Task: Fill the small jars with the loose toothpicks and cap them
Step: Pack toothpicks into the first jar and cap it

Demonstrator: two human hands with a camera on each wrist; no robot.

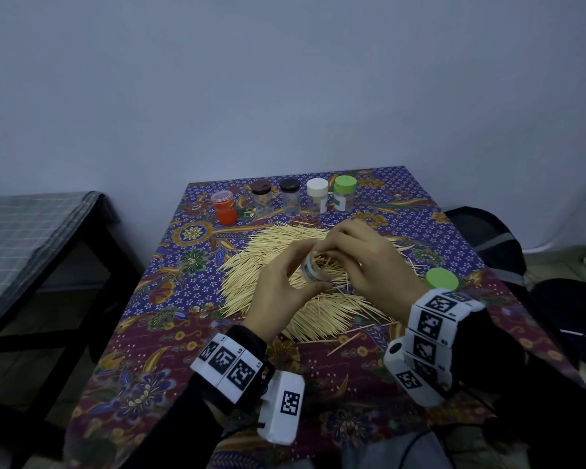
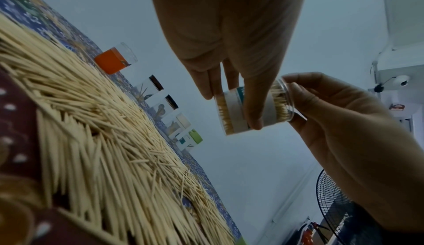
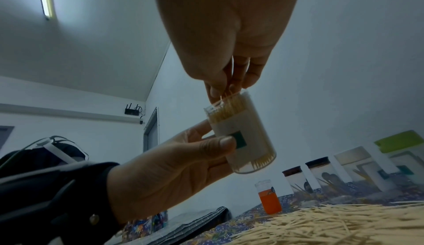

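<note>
My left hand grips a clear labelled jar, tilted and lifted above the toothpick pile on the patterned tablecloth. The jar is nearly full of toothpicks and has no lid. My right hand is at the jar's mouth, and its fingertips pinch a few toothpicks standing in the opening. In the left wrist view the jar sits between my left thumb and fingers, with the right hand at its rim. A loose green lid lies on the cloth to the right.
Along the table's far edge stands a row of jars: an orange one, a brown-capped one, a black-capped one, a white-capped one and a green-capped one. A dark bench stands at the left, bags at the right.
</note>
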